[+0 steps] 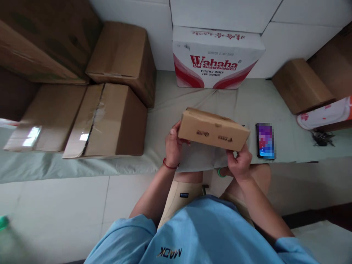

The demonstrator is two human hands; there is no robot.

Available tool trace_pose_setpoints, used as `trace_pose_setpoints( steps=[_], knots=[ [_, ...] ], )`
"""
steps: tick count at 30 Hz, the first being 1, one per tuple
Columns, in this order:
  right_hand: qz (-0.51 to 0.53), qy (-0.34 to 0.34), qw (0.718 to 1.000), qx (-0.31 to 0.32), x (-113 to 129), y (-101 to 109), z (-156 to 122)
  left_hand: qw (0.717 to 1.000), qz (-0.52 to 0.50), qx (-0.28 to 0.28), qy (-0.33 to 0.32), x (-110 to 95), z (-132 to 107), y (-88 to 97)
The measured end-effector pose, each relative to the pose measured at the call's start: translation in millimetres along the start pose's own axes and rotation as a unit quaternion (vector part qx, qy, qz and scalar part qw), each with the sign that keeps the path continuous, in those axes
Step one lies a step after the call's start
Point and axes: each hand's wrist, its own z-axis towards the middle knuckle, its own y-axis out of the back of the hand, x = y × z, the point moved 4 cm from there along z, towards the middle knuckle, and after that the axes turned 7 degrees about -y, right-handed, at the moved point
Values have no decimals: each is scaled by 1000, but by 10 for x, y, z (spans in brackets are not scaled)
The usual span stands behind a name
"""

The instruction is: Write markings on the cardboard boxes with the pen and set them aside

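Note:
A small brown cardboard box [213,132] with dark printed lettering is held between both hands over the front part of the cloth-covered table [165,126]. My left hand [173,146], with a red cord at the wrist, grips the box's left end; some fingers go out of sight beneath it. At the lower right corner, my right hand [239,161] pinches the box between thumb and fingers. The box is tilted, its printed side facing me. To the right of it lies a phone [265,141] with a lit, blurred-out screen.
Brown cartons [110,117] are stacked on the left. A white and red water carton [217,60] stands against the tiled wall. At the right are another brown box [302,86] and a bunch of keys [322,138]. A green-capped bottle [8,234] stands at lower left.

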Motion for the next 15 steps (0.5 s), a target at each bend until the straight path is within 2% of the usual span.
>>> trace_pose_setpoints(
  steps=[4, 7, 9, 12, 15],
  knots=[
    [33, 43, 998, 40, 654, 171, 138, 995, -52, -21, 82, 9, 40, 26],
    [9, 47, 998, 46, 934, 263, 247, 990, -45, -25, 132, 46, -13, 7],
    [9, 18, 999, 50, 947, 311, 311, 989, -30, -27, 142, 40, -61, -6],
    [66, -81, 993, 59, 763, 362, 384, 992, -3, -14, 122, -46, -116, -28],
    [184, -208, 958, 68, 509, 355, 390, 997, 25, -18, 75, -217, -161, -34]
  ],
)
